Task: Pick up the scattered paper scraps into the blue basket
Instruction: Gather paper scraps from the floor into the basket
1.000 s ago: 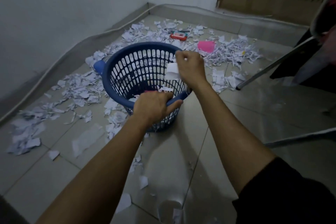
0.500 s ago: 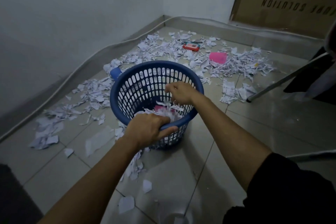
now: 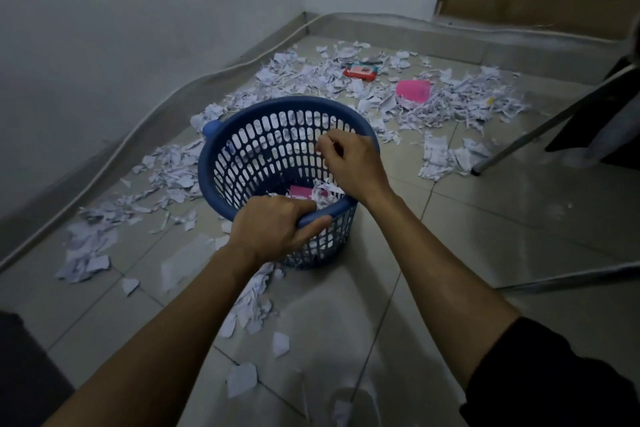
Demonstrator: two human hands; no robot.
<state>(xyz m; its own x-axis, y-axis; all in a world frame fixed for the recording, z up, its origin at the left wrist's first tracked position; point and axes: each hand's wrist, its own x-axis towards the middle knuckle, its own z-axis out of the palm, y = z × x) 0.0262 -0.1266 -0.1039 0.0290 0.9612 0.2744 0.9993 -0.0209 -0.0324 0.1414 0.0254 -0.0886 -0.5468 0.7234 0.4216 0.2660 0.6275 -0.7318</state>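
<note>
While left hand (image 3: 277, 229) fingers clamp the blue basket (image 3: 221, 156) rim, right hand (image 3: 353, 163) fingers curled, paper scraps (image 3: 450, 100) across tiled floor (image 3: 519, 236)

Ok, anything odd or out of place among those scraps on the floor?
Yes. A red packet and a pink sheet lie among the white paper scraps near the far wall; neither looks like torn paper. The blue basket seems tilted, with the left hand gripping its near rim.

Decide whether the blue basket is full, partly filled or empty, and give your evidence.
Partly filled. The blue basket holds paper scraps and a pink piece only at its bottom.
</note>
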